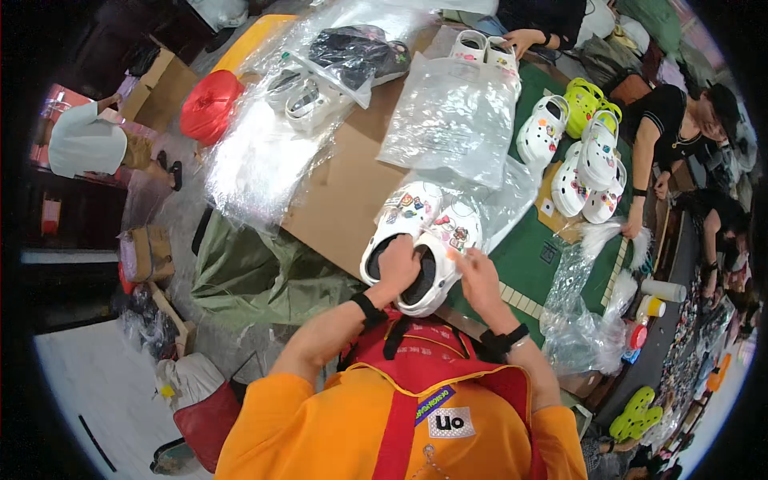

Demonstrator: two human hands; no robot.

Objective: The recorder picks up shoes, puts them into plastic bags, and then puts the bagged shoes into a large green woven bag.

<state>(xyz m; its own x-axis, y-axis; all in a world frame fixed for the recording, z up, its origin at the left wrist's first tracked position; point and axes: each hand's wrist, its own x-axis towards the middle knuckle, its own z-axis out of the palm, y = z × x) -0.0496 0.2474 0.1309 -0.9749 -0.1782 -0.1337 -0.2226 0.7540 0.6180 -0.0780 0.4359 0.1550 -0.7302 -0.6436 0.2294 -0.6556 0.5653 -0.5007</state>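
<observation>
A pair of white clogs with colourful charms lies at the near edge of the table, toes pointing away from me: the left clog (pixel 412 206) and the right clog (pixel 458 228). My left hand (pixel 398 266) grips the rims at the foot openings, where the two shoes meet, its fingertips partly hidden inside. At the outer side of the right clog, my right hand (pixel 478 282) has its fingers bent and closed against the shoe, near the strap. Just beyond the toes, clear plastic bags (pixel 448 120) are spread out.
More white clogs (pixel 570 188) and lime clogs (pixel 586 104) stand on the green mat (pixel 596 280). Bagged dark shoes (pixel 356 56) lie at the far left on cardboard (pixel 340 184). One co-worker's arm (pixel 638 200) reaches in from the right; another's hand (pixel 524 40) touches clogs at the back.
</observation>
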